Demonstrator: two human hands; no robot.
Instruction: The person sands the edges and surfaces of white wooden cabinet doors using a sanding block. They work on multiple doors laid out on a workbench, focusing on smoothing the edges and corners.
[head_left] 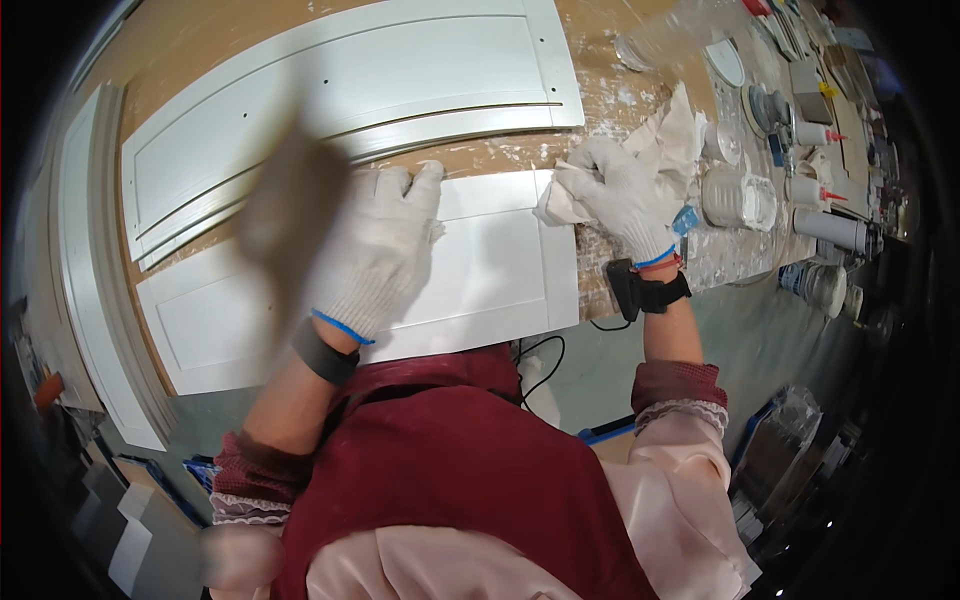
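Note:
My left hand (382,235), in a white knit glove, lies flat with its fingers stretched out over the upper edge of a white framed panel (480,270). At the right end of that panel, my right hand (620,190), also gloved, is closed on a pale cloth (566,203) and presses it to the panel's corner. A larger crumpled beige piece of cloth or paper (672,140) lies just behind this hand. A blurred brown shape (292,205) close to the camera hides part of the panel and of my left hand's outer side.
A second white panel (400,75) with small holes lies beyond. White mouldings (95,260) stand at the left. On the right are a plastic tub (738,200), a clear container (670,40), a blue scrap (685,220), red-tipped bottles (808,132) and a white cylinder (832,230). A black cable (555,365) hangs below.

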